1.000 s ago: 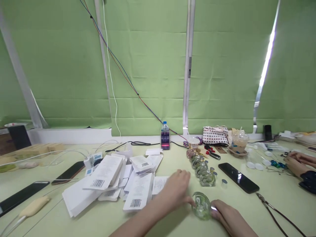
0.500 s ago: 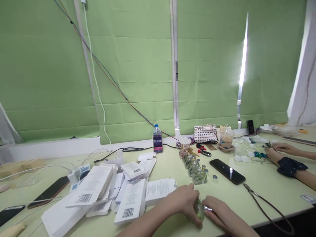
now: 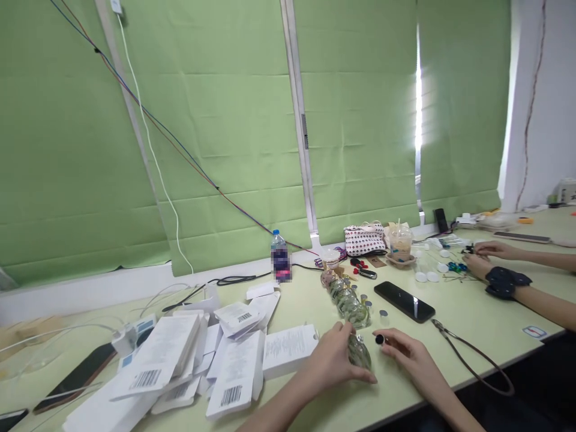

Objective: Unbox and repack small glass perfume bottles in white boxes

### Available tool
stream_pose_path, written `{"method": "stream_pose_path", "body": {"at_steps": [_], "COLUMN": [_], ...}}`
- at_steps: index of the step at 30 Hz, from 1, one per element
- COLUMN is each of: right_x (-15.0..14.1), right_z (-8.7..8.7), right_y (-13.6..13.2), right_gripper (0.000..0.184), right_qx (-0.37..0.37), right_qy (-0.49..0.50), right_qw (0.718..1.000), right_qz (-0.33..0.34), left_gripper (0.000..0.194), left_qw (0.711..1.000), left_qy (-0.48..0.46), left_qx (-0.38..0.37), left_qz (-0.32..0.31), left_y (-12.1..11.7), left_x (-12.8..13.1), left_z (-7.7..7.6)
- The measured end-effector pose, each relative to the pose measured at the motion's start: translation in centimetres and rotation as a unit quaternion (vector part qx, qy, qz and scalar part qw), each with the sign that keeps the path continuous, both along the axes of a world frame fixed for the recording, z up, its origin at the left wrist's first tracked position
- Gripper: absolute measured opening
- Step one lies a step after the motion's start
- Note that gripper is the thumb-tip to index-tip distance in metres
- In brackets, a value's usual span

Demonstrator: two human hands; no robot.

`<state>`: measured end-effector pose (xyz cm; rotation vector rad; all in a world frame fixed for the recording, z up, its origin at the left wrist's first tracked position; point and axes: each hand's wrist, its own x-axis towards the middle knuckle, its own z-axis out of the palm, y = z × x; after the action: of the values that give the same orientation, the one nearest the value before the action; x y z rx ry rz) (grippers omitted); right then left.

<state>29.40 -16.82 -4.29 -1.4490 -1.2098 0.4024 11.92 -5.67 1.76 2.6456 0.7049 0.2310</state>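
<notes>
My left hand [image 3: 338, 357] is closed around a clear round bottle [image 3: 359, 353] with something green inside, its fingers on the far side and thumb on the near side. Just right of it, my right hand [image 3: 407, 355] pinches a small cap [image 3: 380, 339] with a black inner face, apart from the bottle. Beyond my left hand runs a row of similar clear round bottles [image 3: 353, 309], greenish near me and pinkish at the far end. Small silver caps [image 3: 383, 314] stand beside that row.
Opened white cartons [image 3: 234, 372] lie in a heap to the left. A black phone [image 3: 404, 301] and a brown strap [image 3: 477, 360] lie to the right. Farther back are a water bottle [image 3: 279, 258] and an iced drink cup [image 3: 400, 243]. Another person's hands [image 3: 479, 264] work at the right.
The silver piece in my right hand was against the round bottle; now my right hand holds the cap away from it, black side showing. The view has swung right.
</notes>
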Motion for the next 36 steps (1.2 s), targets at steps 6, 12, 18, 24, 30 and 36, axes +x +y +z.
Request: {"method": "stream_pose_path", "body": {"at_steps": [6, 12, 18, 24, 30, 36], "right_x": [2.2, 3.1, 3.4, 4.3, 4.4, 4.1], "right_z": [-0.9, -1.0, -0.7, -0.7, 0.0, 1.2], "right_y": [-0.1, -0.6, -0.2, 1.1, 2.4, 2.8], "right_gripper": [0.029, 0.032, 0.024, 0.025, 0.028, 0.028], "right_qx": [-0.045, -0.093, -0.113, -0.102, -0.12, -0.105], "right_qy": [-0.014, -0.115, -0.157, -0.162, -0.183, -0.164], "right_qw": [0.996, 0.977, 0.966, 0.975, 0.969, 0.978], "right_qz": [-0.076, -0.155, -0.168, -0.117, -0.11, -0.074], "left_gripper": [0.022, 0.024, 0.038, 0.029, 0.027, 0.027], "left_qw": [0.999, 0.998, 1.0, 0.999, 0.998, 0.996], "left_qy": [-0.011, -0.016, -0.01, -0.026, -0.032, -0.052], "left_qx": [-0.032, -0.052, -0.008, 0.034, 0.044, 0.058], "left_qz": [0.023, 0.024, 0.029, 0.034, 0.041, 0.049], "left_y": [0.0, 0.2, -0.6, -0.8, -0.3, 0.3], "left_x": [0.9, 0.4, 1.9, 3.7, 3.7, 4.1], "left_z": [-1.2, -0.7, -1.6, -2.0, -1.4, -1.6]}}
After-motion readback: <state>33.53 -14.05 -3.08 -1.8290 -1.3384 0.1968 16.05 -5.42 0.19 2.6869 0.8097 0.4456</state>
